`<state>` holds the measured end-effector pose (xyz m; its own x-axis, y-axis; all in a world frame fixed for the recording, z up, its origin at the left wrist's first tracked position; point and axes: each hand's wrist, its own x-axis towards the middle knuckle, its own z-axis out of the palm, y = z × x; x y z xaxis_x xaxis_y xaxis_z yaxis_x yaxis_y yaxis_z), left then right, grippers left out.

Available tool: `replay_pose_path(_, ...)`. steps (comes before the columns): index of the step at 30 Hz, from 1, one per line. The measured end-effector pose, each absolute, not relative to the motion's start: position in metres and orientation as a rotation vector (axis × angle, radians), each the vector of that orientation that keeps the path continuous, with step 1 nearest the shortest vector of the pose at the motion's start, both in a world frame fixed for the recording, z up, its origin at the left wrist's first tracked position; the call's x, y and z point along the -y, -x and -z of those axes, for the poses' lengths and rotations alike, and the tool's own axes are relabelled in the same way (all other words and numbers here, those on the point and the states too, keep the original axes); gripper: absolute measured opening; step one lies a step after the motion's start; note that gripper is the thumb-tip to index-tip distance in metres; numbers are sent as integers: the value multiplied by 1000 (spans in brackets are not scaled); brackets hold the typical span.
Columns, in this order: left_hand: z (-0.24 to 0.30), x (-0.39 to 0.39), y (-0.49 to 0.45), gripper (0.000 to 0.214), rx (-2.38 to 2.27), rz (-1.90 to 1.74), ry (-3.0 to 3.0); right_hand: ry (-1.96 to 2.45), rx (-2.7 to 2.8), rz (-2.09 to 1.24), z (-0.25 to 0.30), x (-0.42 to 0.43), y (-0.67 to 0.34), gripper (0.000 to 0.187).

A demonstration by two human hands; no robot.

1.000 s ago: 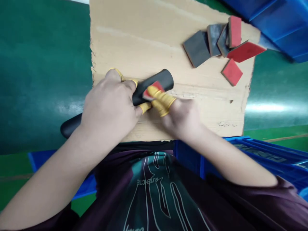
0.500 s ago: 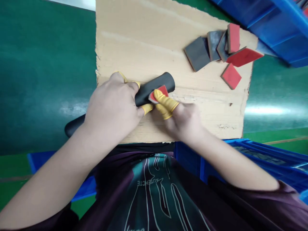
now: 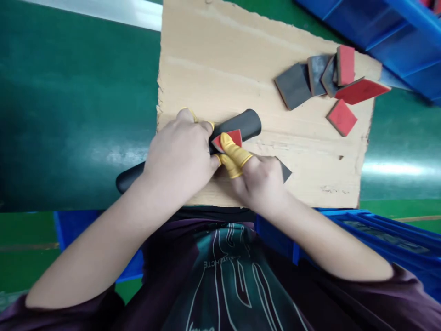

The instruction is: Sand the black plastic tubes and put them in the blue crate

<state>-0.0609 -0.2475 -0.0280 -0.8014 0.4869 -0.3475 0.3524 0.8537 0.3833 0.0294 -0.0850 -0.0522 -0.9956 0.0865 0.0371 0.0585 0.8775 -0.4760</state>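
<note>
My left hand [image 3: 179, 158] is wrapped round a long black cylindrical handle [image 3: 241, 126] that lies across a cardboard sheet [image 3: 220, 69]. Its far end sticks out to the right of my fingers, its near end [image 3: 129, 179] pokes out left below my wrist. My right hand [image 3: 258, 179], with yellow finger cots, pinches a small red-faced pad [image 3: 230, 138] against the handle. A dark corner [image 3: 285, 171] shows under my right hand.
Several red and grey square pads [image 3: 320, 80] lie scattered on the cardboard's far right. Blue plastic bins stand at the top right [image 3: 396, 32] and at the near right [image 3: 379, 230]. The table top [image 3: 69, 101] is green.
The pad under my right fingertips has slid slightly toward my left hand along the handle. The view has shifted, so everything sits further right in the picture.
</note>
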Motion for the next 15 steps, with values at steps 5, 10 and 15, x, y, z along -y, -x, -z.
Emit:
replay_pose_path(5, 24, 247, 62, 35, -2582, -462, -592, 285, 2968, -817, 48, 89, -29, 51)
replay_pose_path(10, 28, 248, 58, 33, -2616, -430, -675, 227, 2981, -917, 51, 94, -29, 49)
replay_pose_path(15, 27, 270, 52, 35, -2615, -674, -754, 283, 2768, -959, 53, 77, -18, 45)
